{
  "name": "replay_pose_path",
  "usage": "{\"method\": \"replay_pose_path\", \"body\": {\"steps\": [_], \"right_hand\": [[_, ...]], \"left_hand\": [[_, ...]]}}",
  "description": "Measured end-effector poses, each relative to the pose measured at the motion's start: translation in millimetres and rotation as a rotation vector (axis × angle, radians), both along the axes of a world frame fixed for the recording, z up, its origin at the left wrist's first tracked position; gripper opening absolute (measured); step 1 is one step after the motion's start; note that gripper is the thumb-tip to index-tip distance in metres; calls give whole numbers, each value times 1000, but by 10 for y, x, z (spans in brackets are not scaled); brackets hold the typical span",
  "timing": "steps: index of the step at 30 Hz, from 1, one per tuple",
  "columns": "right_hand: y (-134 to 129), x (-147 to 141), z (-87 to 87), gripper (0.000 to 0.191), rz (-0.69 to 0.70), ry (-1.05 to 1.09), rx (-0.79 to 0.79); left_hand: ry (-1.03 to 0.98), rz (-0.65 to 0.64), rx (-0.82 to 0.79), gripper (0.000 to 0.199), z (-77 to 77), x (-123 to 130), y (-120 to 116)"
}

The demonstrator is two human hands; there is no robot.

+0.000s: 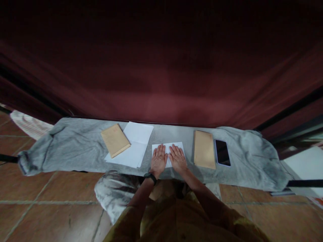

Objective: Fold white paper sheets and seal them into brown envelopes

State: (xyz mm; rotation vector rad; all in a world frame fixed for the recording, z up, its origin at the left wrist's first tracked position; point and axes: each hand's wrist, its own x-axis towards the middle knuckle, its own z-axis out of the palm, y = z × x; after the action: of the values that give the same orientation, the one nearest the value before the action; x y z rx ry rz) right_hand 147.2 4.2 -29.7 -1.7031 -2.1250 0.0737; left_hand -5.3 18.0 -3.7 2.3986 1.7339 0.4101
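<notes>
Both of my hands lie flat on a white sheet of paper (pixel 179 145), which looks folded, close to the table's front edge. My left hand (pixel 158 159), with a dark band on its wrist, presses on the left half, fingers stretched out. On the right half rests my right hand (pixel 178 159), its fingers also straight. The thumbs nearly meet over the middle of the paper. Much of the sheet is hidden under the palms. To the left are more white sheets (pixel 138 136) with a visible crease, partly covered by a brown envelope (pixel 115 140).
A stack of brown envelopes (pixel 204 149) lies right of my hands, beside a phone (pixel 222 153) with a dark screen. A grey cloth (pixel 78 144) covers the narrow table. Behind it hangs a dark red curtain (pixel 161 84). Tiled floor (pixel 63 208) shows below.
</notes>
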Motion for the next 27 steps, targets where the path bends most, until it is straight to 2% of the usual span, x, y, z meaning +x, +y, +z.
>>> {"method": "replay_pose_path", "body": {"steps": [4,10,27], "right_hand": [[100,-49,-3,49,-34,0,-27],[166,-132,20,50,-4,-9,-82],[-54,169,-84,56,-88,-104,79]], "left_hand": [[8,32,5,58,6,-17,33],[34,-35,-29,57,1,4,40],[158,-108,51,59,-91,-35,30]]}}
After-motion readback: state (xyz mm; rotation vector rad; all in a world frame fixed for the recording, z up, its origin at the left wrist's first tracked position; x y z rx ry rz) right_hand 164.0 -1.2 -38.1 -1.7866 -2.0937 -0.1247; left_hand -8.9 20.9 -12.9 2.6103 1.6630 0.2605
